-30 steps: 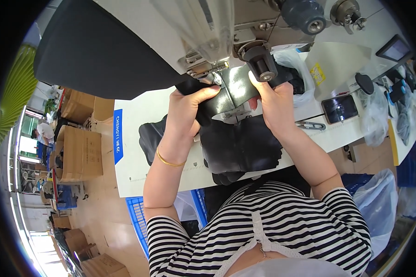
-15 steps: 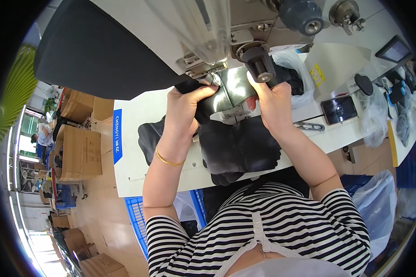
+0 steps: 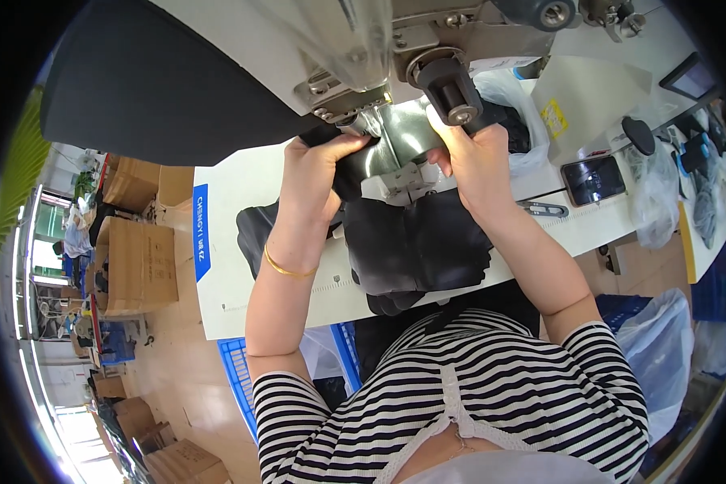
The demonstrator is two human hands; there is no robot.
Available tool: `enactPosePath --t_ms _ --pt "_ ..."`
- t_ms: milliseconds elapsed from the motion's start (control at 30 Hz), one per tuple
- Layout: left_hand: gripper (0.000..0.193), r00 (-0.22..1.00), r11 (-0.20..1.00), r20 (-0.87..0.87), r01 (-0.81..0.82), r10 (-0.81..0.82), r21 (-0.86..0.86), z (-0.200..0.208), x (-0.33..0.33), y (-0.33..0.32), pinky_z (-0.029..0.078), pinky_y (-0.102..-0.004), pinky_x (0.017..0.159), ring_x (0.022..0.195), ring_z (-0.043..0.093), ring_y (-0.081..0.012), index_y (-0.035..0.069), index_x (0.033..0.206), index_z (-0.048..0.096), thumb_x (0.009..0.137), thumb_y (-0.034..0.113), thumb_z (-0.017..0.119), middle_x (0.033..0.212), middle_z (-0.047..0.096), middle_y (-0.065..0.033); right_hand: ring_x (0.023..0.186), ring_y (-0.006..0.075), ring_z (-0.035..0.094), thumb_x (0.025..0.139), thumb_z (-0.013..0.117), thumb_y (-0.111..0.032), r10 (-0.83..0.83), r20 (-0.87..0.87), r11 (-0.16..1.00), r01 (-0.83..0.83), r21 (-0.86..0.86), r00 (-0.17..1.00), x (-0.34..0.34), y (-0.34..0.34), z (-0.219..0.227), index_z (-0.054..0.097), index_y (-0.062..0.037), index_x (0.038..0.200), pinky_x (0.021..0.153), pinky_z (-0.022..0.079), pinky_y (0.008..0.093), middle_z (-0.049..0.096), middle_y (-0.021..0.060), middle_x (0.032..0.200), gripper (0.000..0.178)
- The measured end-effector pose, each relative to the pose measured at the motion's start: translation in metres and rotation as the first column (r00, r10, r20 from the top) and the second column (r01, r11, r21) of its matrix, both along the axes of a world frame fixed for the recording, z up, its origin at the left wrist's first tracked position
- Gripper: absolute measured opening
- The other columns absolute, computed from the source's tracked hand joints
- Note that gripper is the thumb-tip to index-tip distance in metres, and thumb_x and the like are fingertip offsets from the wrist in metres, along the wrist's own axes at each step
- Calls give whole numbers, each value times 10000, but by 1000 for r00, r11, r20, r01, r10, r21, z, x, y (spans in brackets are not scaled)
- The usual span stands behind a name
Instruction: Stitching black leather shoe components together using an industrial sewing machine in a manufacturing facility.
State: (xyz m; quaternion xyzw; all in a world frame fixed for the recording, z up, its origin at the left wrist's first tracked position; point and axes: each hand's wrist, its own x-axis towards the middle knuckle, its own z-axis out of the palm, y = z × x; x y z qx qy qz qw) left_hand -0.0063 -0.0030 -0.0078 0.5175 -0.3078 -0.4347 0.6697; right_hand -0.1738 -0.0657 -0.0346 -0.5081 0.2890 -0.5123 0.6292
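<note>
A shiny black piece of fabric (image 3: 403,137) with a seam down its middle lies under the sewing machine's needle area (image 3: 355,113). My left hand (image 3: 315,173) grips its left edge, thumb on top near the presser foot. At the opposite edge, my right hand (image 3: 477,161) pinches the fabric between thumb and curled fingers, just below a dark machine knob (image 3: 452,90). Closer to me, a stack of black fabric pieces (image 3: 415,246) rests on the white table (image 3: 298,294), between my forearms. Another dark bundle (image 3: 254,234) sits left of it, partly behind my left wrist.
A large black panel (image 3: 169,89) juts out at upper left. On the right are a phone (image 3: 593,179), a small grey thread snipper (image 3: 544,210) and plastic bags (image 3: 653,202). Blue crates (image 3: 238,375) stand below the table edge; cardboard boxes (image 3: 141,266) stand on the floor at left.
The view has shifted slightly, so the machine sits higher. My right fingertips now show below the fabric's edge, and more of the metal plate beneath it is visible. Both hands keep their hold.
</note>
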Motion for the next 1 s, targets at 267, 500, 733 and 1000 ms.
enactPosePath --t_ms 267,500,733,1000 --pt "100 998 1000 -63 15 -13 27 3 -1 0 512 -294 748 791 636 -188 -47 834 636 754 -105 619 849 658 -113 473 60 536 900 597 -165 -31 -47 998 29 -49 998 2 -4 -6 663 19 822 397 372 206 605 24 630 210" --pt "142 986 998 -167 25 -16 50 5 0 9 525 -314 744 829 640 -193 -43 953 628 813 -29 609 927 650 -106 505 60 553 910 585 -165 19 11 998 -19 -66 1000 0 -3 -4 658 19 837 418 382 198 609 24 637 211" --pt "194 990 990 -63 131 -128 49 0 5 14 527 -307 746 829 638 -187 -35 983 617 794 -15 650 928 649 -94 504 64 545 911 583 -166 41 31 996 -38 -84 999 -3 -3 -6 650 11 892 420 388 198 618 32 671 190" --pt "352 979 979 63 197 -193 -57 -26 -29 68 481 -278 859 906 601 -122 4 1091 601 763 -19 725 1002 657 -49 699 76 578 850 655 -84 251 156 959 -267 92 955 -30 53 -29 608 -23 999 520 473 218 612 27 901 168"
